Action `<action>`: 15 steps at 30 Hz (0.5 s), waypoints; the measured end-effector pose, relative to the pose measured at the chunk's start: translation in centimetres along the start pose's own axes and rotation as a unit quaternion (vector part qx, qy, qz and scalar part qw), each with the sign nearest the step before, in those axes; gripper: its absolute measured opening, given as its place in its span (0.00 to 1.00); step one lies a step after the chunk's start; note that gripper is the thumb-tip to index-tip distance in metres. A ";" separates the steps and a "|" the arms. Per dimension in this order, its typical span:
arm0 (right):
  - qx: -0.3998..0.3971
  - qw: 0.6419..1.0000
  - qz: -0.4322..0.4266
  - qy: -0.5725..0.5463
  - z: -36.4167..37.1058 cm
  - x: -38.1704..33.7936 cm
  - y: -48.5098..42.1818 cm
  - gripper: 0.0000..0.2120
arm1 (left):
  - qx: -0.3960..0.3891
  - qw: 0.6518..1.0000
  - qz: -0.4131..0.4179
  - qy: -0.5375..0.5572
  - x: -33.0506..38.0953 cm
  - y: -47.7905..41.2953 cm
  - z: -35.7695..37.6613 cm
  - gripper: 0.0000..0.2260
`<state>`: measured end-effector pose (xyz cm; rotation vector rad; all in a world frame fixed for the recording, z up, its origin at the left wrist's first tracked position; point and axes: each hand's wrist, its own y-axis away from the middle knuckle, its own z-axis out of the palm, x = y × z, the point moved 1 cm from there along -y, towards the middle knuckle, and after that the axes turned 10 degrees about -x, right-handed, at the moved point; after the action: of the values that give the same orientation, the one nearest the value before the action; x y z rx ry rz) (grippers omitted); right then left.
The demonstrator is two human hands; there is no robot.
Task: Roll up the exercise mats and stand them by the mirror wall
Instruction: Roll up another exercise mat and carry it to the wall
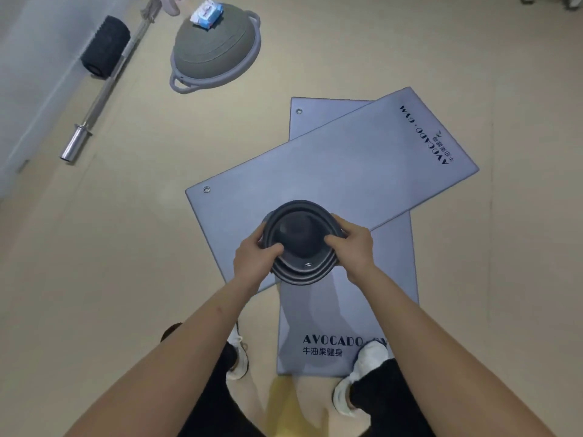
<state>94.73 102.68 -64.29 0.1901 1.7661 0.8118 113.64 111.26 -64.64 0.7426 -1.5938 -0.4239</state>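
A rolled grey exercise mat (pixel 301 242) stands on end below me, and I look down into its spiral top. My left hand (pixel 255 258) grips its left rim and my right hand (pixel 353 244) grips its right rim. Under it two flat grey mats lie crossed on the floor: the upper mat (pixel 347 171) runs diagonally to the far right, and the lower mat (pixel 331 310) runs toward my feet. Both carry dark printed lettering and metal eyelets.
A grey balance dome (pixel 214 48) with a blue-white packet (pixel 206 12) on top sits at the far left. A steel barbell (pixel 94 102) and a black foam roller (pixel 105 45) lie along the pale left wall (pixel 25 74). My white shoes (pixel 356 383) stand at the lower mat's near end.
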 end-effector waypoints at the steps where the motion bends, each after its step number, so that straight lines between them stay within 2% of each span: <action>1: 0.004 1.000 0.014 -0.003 0.2 -0.4 1.7 0.29 | -0.010 1.000 -0.011 0.001 0.6 1.6 -0.7 0.28; 6: -0.011 0.997 0.068 0.023 1.9 -4.7 10.9 0.31 | -0.022 0.998 -0.058 0.018 2.6 11.9 -4.0 0.26; 9: -0.038 0.994 0.091 0.047 3.9 -8.3 15.4 0.28 | 0.000 0.996 -0.071 0.048 2.8 17.6 -6.3 0.33; 11: -0.061 0.990 0.104 0.075 6.1 -10.5 17.3 0.26 | 0.009 0.995 -0.078 0.068 2.5 20.2 -8.5 0.36; 15: -0.108 0.980 0.120 0.118 13.6 -14.1 19.4 0.27 | 0.035 0.990 -0.086 0.105 0.6 23.7 -15.7 0.36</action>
<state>106.86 115.87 -43.35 0.1694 1.8808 1.2375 123.73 130.24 -46.04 0.9512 -1.3587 -0.4023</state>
